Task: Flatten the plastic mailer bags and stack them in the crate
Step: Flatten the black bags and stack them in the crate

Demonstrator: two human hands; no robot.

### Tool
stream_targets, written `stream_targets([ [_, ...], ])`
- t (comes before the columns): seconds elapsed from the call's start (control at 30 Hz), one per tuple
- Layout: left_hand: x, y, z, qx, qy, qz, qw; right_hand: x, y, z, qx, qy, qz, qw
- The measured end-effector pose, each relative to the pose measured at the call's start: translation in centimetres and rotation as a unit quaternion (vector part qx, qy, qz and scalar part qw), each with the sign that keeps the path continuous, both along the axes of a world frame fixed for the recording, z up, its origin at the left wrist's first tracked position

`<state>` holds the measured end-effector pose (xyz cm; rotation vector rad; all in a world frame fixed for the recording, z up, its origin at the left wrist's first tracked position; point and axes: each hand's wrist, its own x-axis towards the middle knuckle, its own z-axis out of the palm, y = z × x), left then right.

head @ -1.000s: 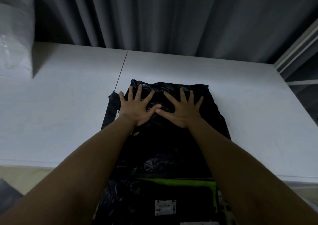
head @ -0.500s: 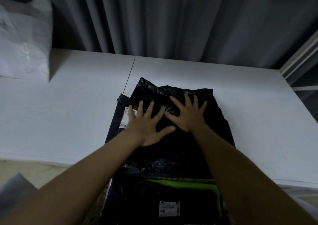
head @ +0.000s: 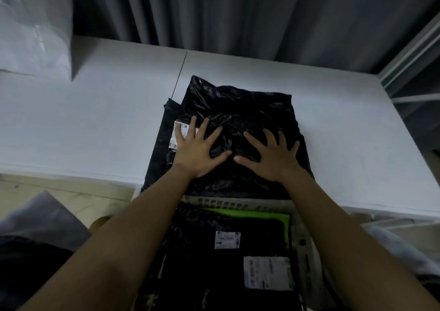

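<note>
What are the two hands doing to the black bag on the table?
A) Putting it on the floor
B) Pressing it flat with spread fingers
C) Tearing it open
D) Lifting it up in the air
B: the left hand and right hand lie palm-down with fingers spread on the crinkled black bag, which rests on the white table.

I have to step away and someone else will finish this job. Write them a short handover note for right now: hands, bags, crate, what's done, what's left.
Left hand: flat, fingers spread, pressing the black mailer bag on the white table.
Right hand: the same, pressing beside the left; thumbs nearly meet.
The bag lies at the table's near edge, still crinkled at its far end, on top of another dark bag with a white label.
Crate: below the table edge, already holding flattened black bags with labels and one with green trim.
Left: finish smoothing, move this bag into the crate, then do the one underneath.
</note>
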<state>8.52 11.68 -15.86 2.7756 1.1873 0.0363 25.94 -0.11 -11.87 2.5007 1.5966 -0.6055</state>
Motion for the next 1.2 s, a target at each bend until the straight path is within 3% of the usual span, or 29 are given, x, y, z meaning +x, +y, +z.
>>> stream_targets([
  [0.23,0.0,-0.3,0.7,0.016,0.042,0.004,0.999,-1.1,-1.5,-4.5,0.133,-0.047,-0.019,0.99],
  [0.33,0.5,-1.1,2.2,-0.023,0.09,0.025,0.995,-0.9,-1.5,-4.8,0.144,-0.054,-0.019,0.988],
  [0.63,-0.9,-5.0,0.1,-0.025,0.07,0.005,0.997,-1.0,-1.4,-4.0,0.106,-0.041,-0.02,0.993],
  [0.73,-0.8,-4.8,1.6,-0.11,0.072,-0.005,0.991,-0.8,-1.4,-3.1,0.097,0.005,-0.022,0.995],
  [0.8,-0.9,-3.8,3.4,-0.204,0.002,0.034,0.978,-0.4,-1.3,-2.2,0.183,0.041,-0.067,0.98],
  [0.83,-1.1,-3.3,4.1,-0.203,-0.059,0.072,0.975,-0.1,-1.4,-1.8,0.245,0.03,-0.101,0.964],
  [0.87,-1.4,-2.7,4.6,-0.155,-0.12,0.121,0.973,0.2,-1.5,-1.5,0.283,0.006,-0.141,0.949],
  [0.93,-2.3,-1.2,5.0,-0.054,-0.177,0.24,0.953,1.1,-1.9,-1.1,0.25,-0.013,-0.229,0.941],
  [1.03,-4.1,0.4,4.9,-0.146,-0.114,0.345,0.92,1.7,-2.6,-0.5,0.169,0.023,-0.301,0.938],
  [1.1,-4.7,0.9,4.4,-0.195,-0.088,0.353,0.911,1.5,-3.0,0.1,0.168,0.053,-0.309,0.935],
  [1.2,-5.5,0.7,3.8,-0.197,-0.099,0.347,0.912,1.2,-3.9,0.7,0.179,0.134,-0.338,0.914],
])
